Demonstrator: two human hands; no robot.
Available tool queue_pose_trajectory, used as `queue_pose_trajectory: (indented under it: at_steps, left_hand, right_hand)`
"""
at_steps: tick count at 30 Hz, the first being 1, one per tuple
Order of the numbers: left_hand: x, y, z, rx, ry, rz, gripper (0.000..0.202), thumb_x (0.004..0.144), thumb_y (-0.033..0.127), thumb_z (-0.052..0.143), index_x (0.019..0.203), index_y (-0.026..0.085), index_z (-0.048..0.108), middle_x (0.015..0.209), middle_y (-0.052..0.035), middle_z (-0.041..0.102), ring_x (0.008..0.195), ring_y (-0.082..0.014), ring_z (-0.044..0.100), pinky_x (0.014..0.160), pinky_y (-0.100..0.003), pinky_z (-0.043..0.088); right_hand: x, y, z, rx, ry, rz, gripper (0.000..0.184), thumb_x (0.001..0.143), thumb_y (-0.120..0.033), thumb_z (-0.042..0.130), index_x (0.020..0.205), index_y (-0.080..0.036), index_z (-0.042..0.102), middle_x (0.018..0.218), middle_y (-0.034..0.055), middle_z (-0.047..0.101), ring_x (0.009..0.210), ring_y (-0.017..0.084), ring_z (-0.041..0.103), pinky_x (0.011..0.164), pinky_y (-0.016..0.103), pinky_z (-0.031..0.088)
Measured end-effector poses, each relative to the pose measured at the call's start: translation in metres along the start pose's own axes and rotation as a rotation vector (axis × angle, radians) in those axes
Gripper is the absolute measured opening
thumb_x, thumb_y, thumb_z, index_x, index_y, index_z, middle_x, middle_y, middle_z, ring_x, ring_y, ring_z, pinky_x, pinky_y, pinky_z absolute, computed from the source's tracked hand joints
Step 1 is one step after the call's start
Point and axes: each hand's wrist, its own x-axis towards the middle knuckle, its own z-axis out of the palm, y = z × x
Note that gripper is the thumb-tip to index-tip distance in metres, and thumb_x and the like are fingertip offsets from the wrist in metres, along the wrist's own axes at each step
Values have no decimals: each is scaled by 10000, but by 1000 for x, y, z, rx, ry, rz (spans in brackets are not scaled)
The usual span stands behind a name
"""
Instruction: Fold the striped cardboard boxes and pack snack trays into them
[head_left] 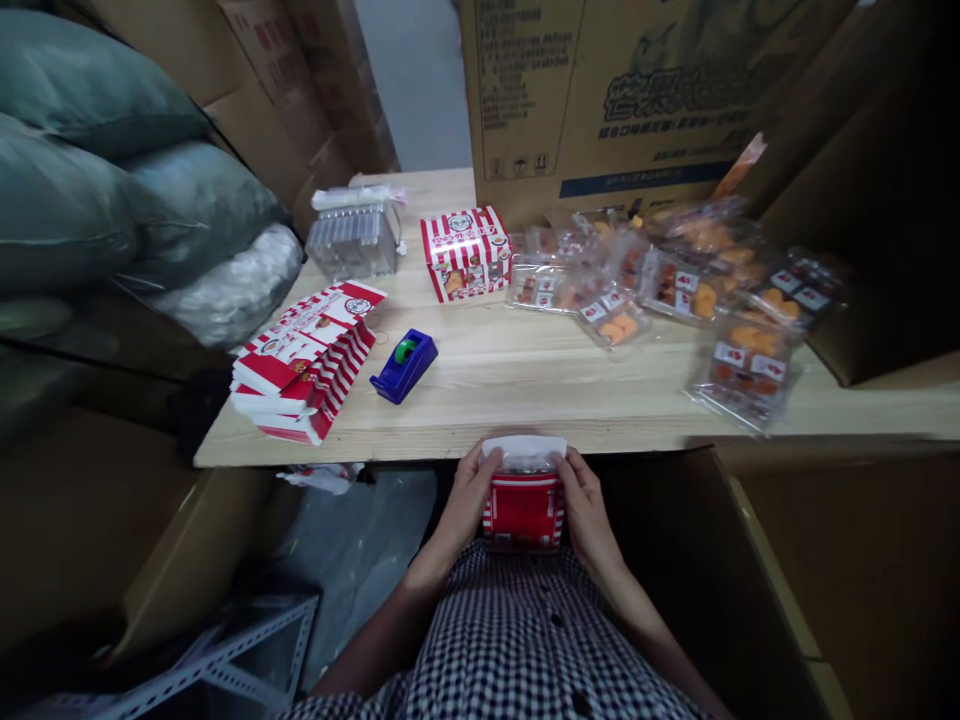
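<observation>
Between my two hands, just off the table's front edge, is a red-and-white striped cardboard box with its white flap raised at the far side. Something clear and shiny shows in its opening; what it is I cannot make out. My left hand grips the box's left side, thumb near the flap. On the opposite side my right hand holds it the same way. A blue tape dispenser with a green core sits on the table ahead to the left. Beyond it stands a closed striped box.
Flattened striped boxes lie stacked at the table's left end, near clear plastic cases. Several clear packets with orange pieces spread over the right side. A large carton stands behind; an open carton is below right.
</observation>
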Motion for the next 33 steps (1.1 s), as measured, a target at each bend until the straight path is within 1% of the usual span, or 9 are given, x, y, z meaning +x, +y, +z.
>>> queue_pose_trajectory:
  at_steps: [5,8,12,14,16,19,23,29,33]
  left_hand:
    - [1,-6,-1,3,50,-10,354,873,426,670,1111,167,708,947,-47,757,792,-178,669,745,-263,497]
    - [1,-6,-6,-71,58,-60,355,817,374,738,1098,159,712,928,-47,761,764,-169,667,752,-267,500]
    - [6,-10,-15,-146,53,-164,301,707,263,817,963,121,745,796,-47,757,650,-152,656,674,-250,489]
    - [8,-12,-18,-157,37,-184,269,701,254,820,915,105,753,767,-56,755,633,-157,660,657,-250,483]
    - [8,-13,-20,-182,7,-173,302,746,275,800,997,113,753,826,-65,768,694,-171,688,705,-263,496]
    - [4,-11,-25,-270,-64,-150,400,845,339,732,1202,161,696,1009,-79,771,895,-201,712,853,-305,505]
    - [-2,-8,-32,-387,-99,-155,378,898,407,668,1151,131,716,1115,-122,749,1043,-237,689,964,-350,481]
    - [2,-12,-34,-379,16,-268,270,737,195,797,990,125,735,917,-67,762,833,-184,699,850,-303,503]
    - [6,-11,-32,-325,120,-312,157,664,158,778,807,134,717,740,2,706,662,-125,633,692,-241,480]
  right_hand:
    - [-2,6,1,-109,48,-64,280,875,-440,675,1075,-243,682,1000,11,747,858,196,671,781,298,532]
    - [-2,5,2,-47,47,21,254,831,-415,711,1013,-239,687,939,6,753,794,197,680,725,297,538]
    - [1,4,5,37,81,146,176,743,-329,741,875,-217,709,715,-15,723,617,180,653,592,283,517]
    - [5,5,7,41,101,149,126,717,-296,726,811,-214,707,630,-32,690,557,169,625,550,272,495]
    - [8,5,8,42,108,138,98,706,-280,712,780,-216,701,608,-40,681,539,164,610,539,267,485]
    - [10,3,5,48,103,127,107,718,-278,702,814,-229,699,666,-37,712,592,178,640,580,278,507]
    - [10,-1,-3,48,79,137,147,746,-296,701,882,-241,696,747,-24,745,702,206,692,648,300,535]
    - [8,-3,-2,41,-11,180,281,754,-336,716,1021,-247,702,881,6,778,813,229,723,767,345,555]
    - [10,-7,-3,73,-102,227,352,845,-506,592,1033,-238,721,971,41,783,986,272,713,864,402,550]
